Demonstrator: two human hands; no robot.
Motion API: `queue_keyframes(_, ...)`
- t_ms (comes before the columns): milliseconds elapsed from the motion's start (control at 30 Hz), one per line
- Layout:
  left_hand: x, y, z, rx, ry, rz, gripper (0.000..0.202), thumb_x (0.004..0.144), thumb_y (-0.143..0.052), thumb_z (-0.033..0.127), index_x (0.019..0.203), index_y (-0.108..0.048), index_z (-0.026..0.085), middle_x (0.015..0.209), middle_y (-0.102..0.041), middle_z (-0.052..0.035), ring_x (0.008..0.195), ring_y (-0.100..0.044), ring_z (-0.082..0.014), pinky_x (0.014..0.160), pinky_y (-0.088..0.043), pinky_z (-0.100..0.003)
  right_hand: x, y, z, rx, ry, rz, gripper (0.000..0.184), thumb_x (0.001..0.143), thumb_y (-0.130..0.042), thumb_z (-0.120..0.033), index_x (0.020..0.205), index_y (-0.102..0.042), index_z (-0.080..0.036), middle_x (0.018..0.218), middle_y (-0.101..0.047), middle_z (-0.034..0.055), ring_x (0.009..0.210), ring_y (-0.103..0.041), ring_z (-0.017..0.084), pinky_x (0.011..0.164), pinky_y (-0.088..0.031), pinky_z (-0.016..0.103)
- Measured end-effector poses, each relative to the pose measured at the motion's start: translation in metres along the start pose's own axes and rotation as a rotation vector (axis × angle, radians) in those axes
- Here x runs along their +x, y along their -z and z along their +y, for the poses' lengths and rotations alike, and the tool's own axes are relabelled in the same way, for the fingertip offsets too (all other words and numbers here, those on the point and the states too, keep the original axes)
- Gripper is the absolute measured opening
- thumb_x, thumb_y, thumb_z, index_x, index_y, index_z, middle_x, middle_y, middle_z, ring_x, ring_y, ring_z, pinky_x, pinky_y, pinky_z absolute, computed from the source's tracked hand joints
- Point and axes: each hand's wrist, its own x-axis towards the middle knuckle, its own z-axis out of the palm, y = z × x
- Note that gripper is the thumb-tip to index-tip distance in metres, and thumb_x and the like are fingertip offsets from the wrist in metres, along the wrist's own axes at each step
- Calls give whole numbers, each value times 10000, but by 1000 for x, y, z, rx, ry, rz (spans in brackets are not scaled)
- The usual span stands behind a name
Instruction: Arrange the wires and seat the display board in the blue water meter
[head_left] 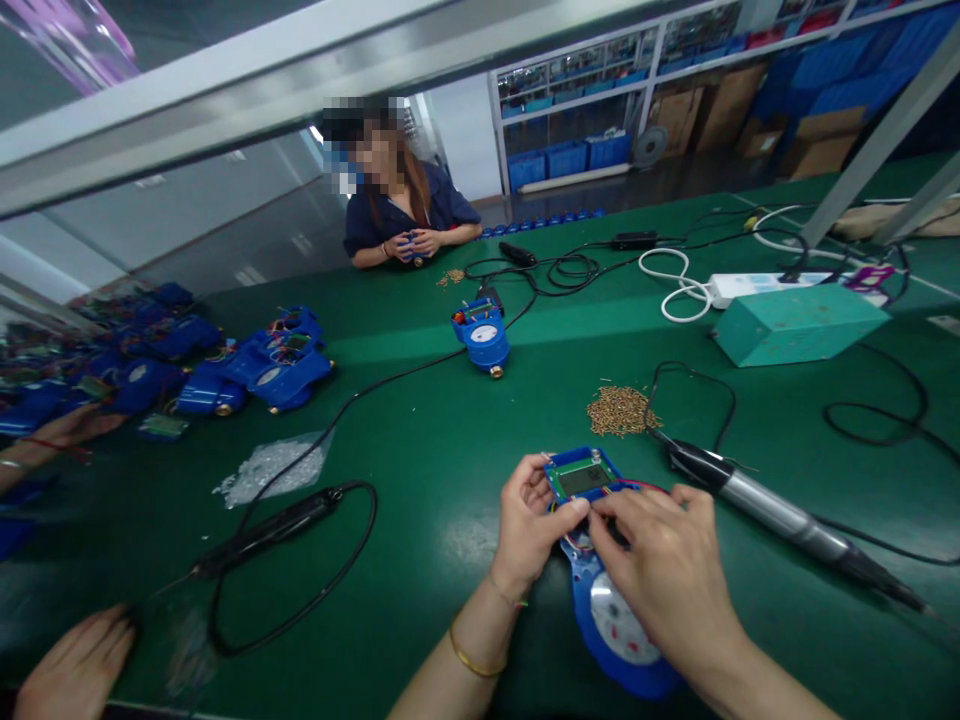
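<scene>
A blue water meter lies on the bench in front of me, its round dial partly covered by my right hand. At its far end, a green circuit board with a grey display sits in the blue housing. My left hand grips this housing from the left, thumb at the board's near edge. My right hand is closed, its thumb and fingertips pressed together at the same edge beside thin red and dark wires; what they pinch is too small to make out. A silver-and-black electric screwdriver rests to the right.
Beyond my hands are a pile of brass screws, another blue meter and a teal box. Leftward lie a bag of clear parts, a black screwdriver, cables and heaped meters. Co-workers' hands are at left and across.
</scene>
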Motion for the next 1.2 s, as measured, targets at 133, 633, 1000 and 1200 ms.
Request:
queue_keyframes(133,-3,-4,-1,122,-19,15,539,596,-860,230,1040,-561,168,1028,-674,-50,961,-653,-167,889,-504,-250,-5,-2,7,43,-44,-19,412,1014,-407,-272,659,-606,-213,591,-598,-32,608,-581,192,785,-277,392)
queue_keyframes(633,-11,-8,1,296,-248,-53,570,676,-855,229,1184,-598,191,1182,-693,-94,1102,-669,-241,999,-527,-353,-18,38,26,-187,305,37,279,1069,-442,-308,1053,-656,-131,766,-701,5,539,-653,85,489,-440,217)
queue_keyframes(1000,-10,-3,7,607,-574,24,644,624,-888,196,1205,-611,196,1196,-718,-98,1142,-672,-253,1163,-420,-486,-21,31,26,-36,139,-27,262,1049,-485,-315,1056,-674,-135,786,-738,9,471,-642,86,463,-483,183)
queue_keyframes(1200,-9,2,8,628,-628,39,652,625,-884,202,1220,-618,206,1194,-722,-103,1123,-685,-275,1144,-440,-530,-21,26,33,18,116,-37,242,1029,-521,-285,1035,-706,-127,841,-758,16,526,-685,102,552,-555,140)
